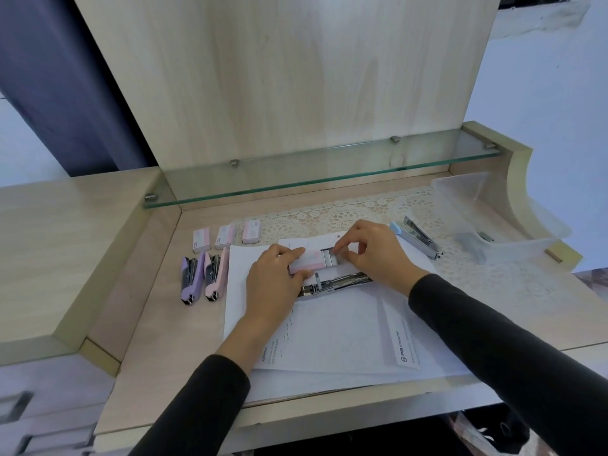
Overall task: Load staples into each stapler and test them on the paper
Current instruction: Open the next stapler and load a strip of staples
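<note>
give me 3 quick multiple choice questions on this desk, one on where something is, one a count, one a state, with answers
1. Where does the blue stapler lie?
A) in a drawer
B) on the glass shelf
C) on the lace mat, right of both hands

2. How many staple boxes lie in the row beyond the purple stapler?
A) three
B) one
C) five

3. The staple box that the left hand holds is:
A) sealed
B) open, its tray slid out
C) crushed flat

Answers: 1 C, it lies on the lace past the right hand. 2 A, three boxes show side by side. 3 B, the right hand pinches the exposed tray.
</note>
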`<action>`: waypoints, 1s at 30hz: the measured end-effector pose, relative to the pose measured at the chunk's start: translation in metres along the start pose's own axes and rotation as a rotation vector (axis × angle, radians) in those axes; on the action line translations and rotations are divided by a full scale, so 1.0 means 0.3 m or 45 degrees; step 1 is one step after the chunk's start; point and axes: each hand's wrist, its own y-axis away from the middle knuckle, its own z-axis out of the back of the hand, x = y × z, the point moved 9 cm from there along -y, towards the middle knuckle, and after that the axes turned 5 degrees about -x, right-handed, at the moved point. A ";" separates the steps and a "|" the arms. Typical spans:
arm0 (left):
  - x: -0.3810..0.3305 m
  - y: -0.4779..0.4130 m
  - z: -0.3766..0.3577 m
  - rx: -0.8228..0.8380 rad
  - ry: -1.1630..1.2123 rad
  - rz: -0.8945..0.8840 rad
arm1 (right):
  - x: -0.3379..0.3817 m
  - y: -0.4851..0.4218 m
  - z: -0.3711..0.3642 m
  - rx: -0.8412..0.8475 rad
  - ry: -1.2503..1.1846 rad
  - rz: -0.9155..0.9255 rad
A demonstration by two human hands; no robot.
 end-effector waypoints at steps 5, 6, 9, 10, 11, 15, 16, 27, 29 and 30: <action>-0.002 -0.001 0.000 0.003 0.006 0.002 | 0.005 -0.003 -0.012 0.057 0.085 0.029; -0.003 -0.001 0.001 0.003 0.005 0.000 | 0.006 -0.004 -0.013 0.076 0.094 0.031; -0.004 -0.002 0.001 0.003 0.003 0.000 | 0.011 0.000 -0.021 0.136 0.135 0.032; -0.004 -0.002 0.001 0.002 0.002 -0.004 | 0.013 0.001 -0.025 0.153 0.160 0.029; -0.005 -0.002 0.001 0.001 0.001 -0.008 | 0.015 0.001 -0.027 0.164 0.184 0.022; -0.007 -0.002 0.002 -0.005 0.001 -0.015 | 0.026 -0.002 -0.037 0.197 0.245 0.009; -0.008 -0.002 0.002 -0.004 0.002 -0.015 | 0.028 -0.002 -0.038 0.199 0.249 0.007; -0.012 -0.004 0.006 -0.027 0.008 -0.036 | 0.033 0.004 -0.035 0.189 0.269 -0.017; -0.013 -0.003 0.006 -0.028 0.007 -0.039 | 0.031 0.002 -0.033 0.185 0.263 -0.033; -0.013 -0.003 0.007 -0.029 0.008 -0.040 | 0.029 0.000 -0.031 0.179 0.253 -0.046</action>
